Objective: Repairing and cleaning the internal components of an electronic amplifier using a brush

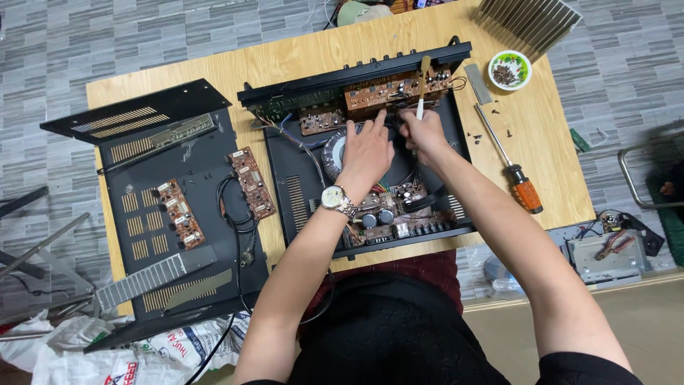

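Observation:
An opened black amplifier chassis (299, 182) lies on a wooden table (548, 157), with brown circuit boards (395, 89) along its far side. My left hand (367, 150), with a wristwatch, rests inside the chassis over a round grey transformer (333, 151), fingers touching wiring near the boards. My right hand (424, 132) grips a small brush (422, 85) with a pale handle, its bristle end up against the far circuit board.
The removed black cover (135, 153) lies to the left with two loose brown boards (251, 182) on it. An orange-handled screwdriver (514, 171), a small bowl of screws (509, 69), a heat sink (531, 21) and scattered screws sit to the right.

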